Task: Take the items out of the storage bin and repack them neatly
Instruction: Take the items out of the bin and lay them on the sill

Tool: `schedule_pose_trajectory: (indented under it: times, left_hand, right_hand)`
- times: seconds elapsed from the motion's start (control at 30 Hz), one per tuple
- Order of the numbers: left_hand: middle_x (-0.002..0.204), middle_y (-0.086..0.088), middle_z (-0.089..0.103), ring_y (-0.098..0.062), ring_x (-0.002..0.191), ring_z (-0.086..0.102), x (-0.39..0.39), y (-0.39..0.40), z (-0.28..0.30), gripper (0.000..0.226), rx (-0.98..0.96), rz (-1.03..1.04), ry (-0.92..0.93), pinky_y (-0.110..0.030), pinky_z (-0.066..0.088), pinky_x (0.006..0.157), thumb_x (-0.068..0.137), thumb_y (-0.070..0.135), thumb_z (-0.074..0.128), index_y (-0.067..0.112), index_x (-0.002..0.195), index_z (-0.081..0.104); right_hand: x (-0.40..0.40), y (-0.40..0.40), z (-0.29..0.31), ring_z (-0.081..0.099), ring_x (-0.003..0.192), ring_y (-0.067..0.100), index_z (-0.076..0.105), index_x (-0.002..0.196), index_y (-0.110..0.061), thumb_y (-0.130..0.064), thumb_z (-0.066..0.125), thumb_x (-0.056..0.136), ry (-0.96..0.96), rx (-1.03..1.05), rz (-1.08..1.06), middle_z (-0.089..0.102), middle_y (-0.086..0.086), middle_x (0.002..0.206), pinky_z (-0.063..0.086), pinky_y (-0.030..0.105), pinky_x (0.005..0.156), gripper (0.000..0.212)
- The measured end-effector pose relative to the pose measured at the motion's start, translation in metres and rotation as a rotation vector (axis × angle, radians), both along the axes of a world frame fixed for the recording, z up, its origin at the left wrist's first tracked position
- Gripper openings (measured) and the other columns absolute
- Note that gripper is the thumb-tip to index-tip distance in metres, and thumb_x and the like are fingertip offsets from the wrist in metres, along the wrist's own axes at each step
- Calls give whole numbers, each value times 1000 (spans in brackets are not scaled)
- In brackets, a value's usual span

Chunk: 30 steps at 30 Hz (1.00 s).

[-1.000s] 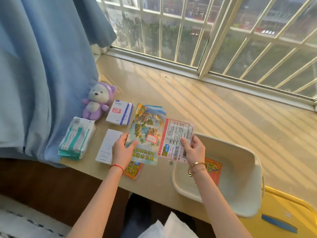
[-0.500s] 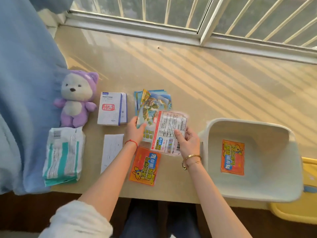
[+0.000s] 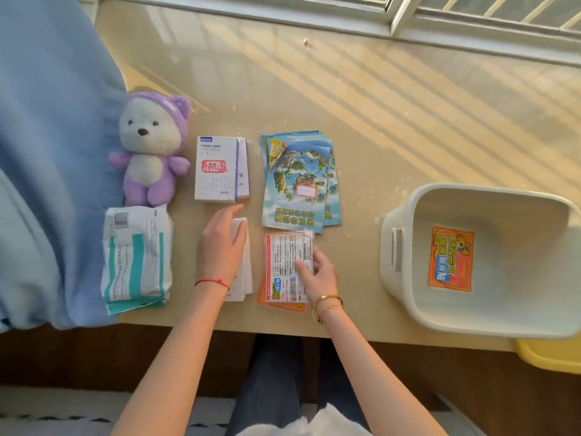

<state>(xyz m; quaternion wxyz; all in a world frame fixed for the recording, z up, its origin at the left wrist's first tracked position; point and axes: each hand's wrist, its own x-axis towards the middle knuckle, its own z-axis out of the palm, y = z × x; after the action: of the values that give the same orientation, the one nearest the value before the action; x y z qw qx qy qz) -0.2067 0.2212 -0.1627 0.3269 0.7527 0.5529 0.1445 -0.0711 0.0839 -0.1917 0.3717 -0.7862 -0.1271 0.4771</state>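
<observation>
Left hand (image 3: 221, 250) lies flat, fingers spread loose, on the white envelope (image 3: 243, 272) near the surface (image 3: 361, 121) front edge, gripping nothing. Right hand (image 3: 319, 276) has fingers pressed on the white printed packet (image 3: 287, 262), which is stacked on an orange packet (image 3: 283, 305); can't tell if pinched. Storage bin (image 3: 399, 215) at right overhangs the front edge, with one orange packet (image 3: 451, 259) inside. Brochure stack (image 3: 300, 180), white box (image 3: 220, 169), plush bear (image 3: 151, 146), teal-white pack (image 3: 136, 259) sit to the left. Far half of the surface is open.
</observation>
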Motion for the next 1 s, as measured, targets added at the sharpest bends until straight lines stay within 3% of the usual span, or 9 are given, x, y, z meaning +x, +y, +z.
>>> schedule_pose_trajectory:
  times: [0.1, 0.2, 0.33, 0.47, 0.7, 0.83, 1.0]
  left_hand:
    - [117, 2, 62, -14, 107, 57, -23, -21, 11, 27, 0, -8, 74, -22, 41, 89, 93, 18, 55, 19, 120, 58]
    - [117, 3, 60, -14, 107, 57, -38, -41, 14, 26, -24, -21, 109, -25, 45, 88, 94, 20, 54, 20, 120, 57]
    - [119, 2, 60, -15, 110, 57, -39, -65, 18, 26, -44, -49, 151, -28, 48, 86, 94, 21, 54, 21, 119, 57]
    - [115, -1, 62, -17, 110, 56, -17, -87, 40, 25, -6, -62, 140, -31, 48, 87, 92, 21, 55, 18, 117, 60]
    - [114, 1, 63, -16, 105, 58, 61, -129, 85, 28, 77, -125, 81, -32, 49, 89, 90, 21, 59, 20, 118, 61]
    - [110, -2, 65, -17, 103, 59, 122, -163, 106, 26, 134, -109, 42, -31, 47, 90, 90, 17, 61, 16, 115, 63]
    - [108, 0, 65, -17, 97, 61, 192, -206, 105, 26, 134, -104, 40, -35, 52, 84, 89, 18, 61, 18, 115, 63]
  right_hand:
    - [-12, -6, -10, 67, 90, 8, 56, 100, -29, -24, 58, 89, -107, -109, 117, 69, -8, 103, 58, 30, 74, 11]
    - [-10, -9, -11, 65, 94, 13, 51, 110, -28, -30, 57, 90, -242, -203, 236, 67, -7, 108, 56, 38, 81, 21]
    - [5, -18, 6, 56, 108, 16, 45, 126, -21, -28, 54, 91, -401, -207, 358, 58, -2, 120, 47, 31, 91, 37]
    - [34, -44, 47, 51, 115, 14, 48, 128, -14, -25, 57, 90, -542, -72, 388, 55, 0, 124, 42, 28, 99, 41]
    - [132, -119, 112, 58, 97, 16, 60, 111, -9, -15, 62, 87, -855, 225, 300, 64, 4, 104, 52, 33, 86, 25]
    - [212, -159, 113, 57, 98, 21, 60, 110, -9, -18, 64, 86, -835, 115, 214, 62, 7, 105, 47, 32, 87, 26]
    - [301, -189, 82, 51, 110, 27, 53, 121, -7, -33, 68, 82, -666, -154, 245, 55, 11, 119, 42, 37, 96, 49]
